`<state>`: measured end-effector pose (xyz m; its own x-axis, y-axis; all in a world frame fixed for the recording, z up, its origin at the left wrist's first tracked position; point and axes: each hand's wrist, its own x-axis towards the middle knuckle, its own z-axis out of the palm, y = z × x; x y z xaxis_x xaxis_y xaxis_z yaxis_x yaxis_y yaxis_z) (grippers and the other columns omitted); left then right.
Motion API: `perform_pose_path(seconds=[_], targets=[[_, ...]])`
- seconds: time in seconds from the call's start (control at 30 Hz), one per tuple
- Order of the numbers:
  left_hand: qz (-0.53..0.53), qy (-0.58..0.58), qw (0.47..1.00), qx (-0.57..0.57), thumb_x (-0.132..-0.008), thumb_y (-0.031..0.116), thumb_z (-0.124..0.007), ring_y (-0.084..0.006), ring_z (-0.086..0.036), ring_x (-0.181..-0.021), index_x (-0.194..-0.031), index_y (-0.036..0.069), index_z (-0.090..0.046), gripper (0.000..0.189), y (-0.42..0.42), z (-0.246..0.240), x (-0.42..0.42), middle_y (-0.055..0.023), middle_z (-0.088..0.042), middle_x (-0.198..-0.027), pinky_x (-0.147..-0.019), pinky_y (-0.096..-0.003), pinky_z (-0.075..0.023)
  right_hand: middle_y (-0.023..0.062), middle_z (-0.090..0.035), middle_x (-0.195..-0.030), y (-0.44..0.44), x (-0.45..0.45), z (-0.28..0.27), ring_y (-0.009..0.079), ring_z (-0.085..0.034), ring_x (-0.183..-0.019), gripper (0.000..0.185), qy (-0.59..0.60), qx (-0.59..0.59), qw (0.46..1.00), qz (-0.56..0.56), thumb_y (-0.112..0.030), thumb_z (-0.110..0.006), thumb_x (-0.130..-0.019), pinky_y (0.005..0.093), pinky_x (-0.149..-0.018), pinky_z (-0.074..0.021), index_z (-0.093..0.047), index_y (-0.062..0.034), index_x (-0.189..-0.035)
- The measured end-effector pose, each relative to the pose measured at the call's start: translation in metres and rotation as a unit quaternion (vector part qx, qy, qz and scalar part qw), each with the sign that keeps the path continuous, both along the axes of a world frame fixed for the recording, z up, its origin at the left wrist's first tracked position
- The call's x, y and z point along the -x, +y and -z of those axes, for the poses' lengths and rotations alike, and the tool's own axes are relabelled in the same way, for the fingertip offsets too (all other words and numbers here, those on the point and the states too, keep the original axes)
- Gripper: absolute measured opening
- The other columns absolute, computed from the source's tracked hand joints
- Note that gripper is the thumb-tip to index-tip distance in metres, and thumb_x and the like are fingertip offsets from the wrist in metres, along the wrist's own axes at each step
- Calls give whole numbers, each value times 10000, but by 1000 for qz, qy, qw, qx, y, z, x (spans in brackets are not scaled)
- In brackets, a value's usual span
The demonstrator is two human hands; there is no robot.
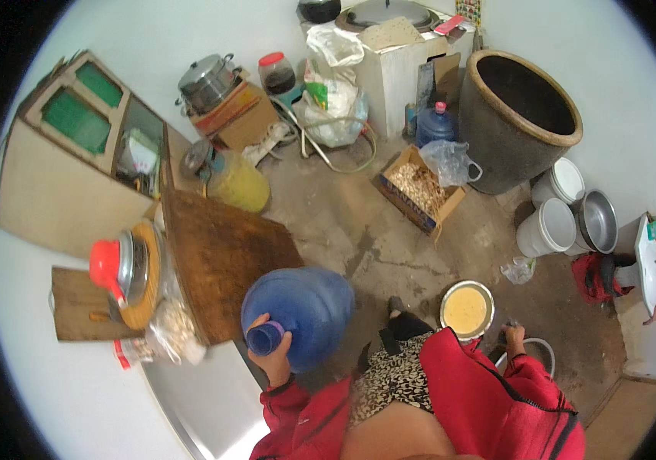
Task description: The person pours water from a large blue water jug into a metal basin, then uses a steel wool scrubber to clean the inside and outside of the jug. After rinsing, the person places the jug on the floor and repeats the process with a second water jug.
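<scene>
My left hand is closed around the neck of a large blue plastic water bottle, which is tilted with its mouth towards me. On my other side, my right hand is low beside a metal basin that holds a pale yellow substance. A pale hose curves near that hand. Something small and dark shows at its fingers, but whether it is held cannot be told.
A brown wooden board top stands left of the bottle. Ahead are a cardboard box of garlic-like pieces and a large earthenware vat. White buckets and a washbasin are at right; a metal-topped surface is near left.
</scene>
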<state>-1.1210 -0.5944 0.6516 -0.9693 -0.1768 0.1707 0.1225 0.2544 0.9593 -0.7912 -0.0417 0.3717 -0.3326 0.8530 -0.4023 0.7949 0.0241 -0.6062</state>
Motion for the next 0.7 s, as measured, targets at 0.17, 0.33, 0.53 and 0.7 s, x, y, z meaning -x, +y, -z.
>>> perform_pose_path(seconds=[0.17, 0.33, 0.53, 0.7], targets=[[-15, 17, 1000, 7, -620, 3, -780, -257, -570, -1173, -1163, 20, -644, 560, 15, -26, 95, -97, -639, -1210, -1089, -398, -366, 113, -706, -762, 15, 206, -17, 228, -672, -675, 267, 92, 83, 991, -56, -168, -775, -749, 380, -619, -524, -710, 17, -930], [22, 49, 999, -3, -626, 10, -780, -241, -568, -1150, -1182, 6, -640, 574, 34, -18, 201, -94, -636, -1204, -1074, -385, -370, 134, -711, -789, 45, 321, -38, 226, -673, -714, 368, 85, 5, 991, -99, -278, -797, -756, 394, -678, -529, -700, 29, -933], [66, 14, 997, -29, -645, -10, -778, -247, -557, -1173, -1194, -3, -634, 567, 38, -5, 329, -100, -629, -1232, -1088, -396, -357, 181, -721, -833, 17, 361, -60, 235, -681, -751, 615, 55, 52, 996, 43, -482, -799, -747, 397, -697, -518, -697, 93, -941], [128, 24, 991, -5, -647, -21, -780, -259, -559, -1183, -1190, -2, -628, 564, 42, -5, 439, -117, -629, -1248, -1100, -409, -355, 168, -716, -776, -25, 307, -48, 235, -675, -723, 605, -91, 31, 990, 107, -468, -804, -744, 393, -667, -509, -718, 100, -932]])
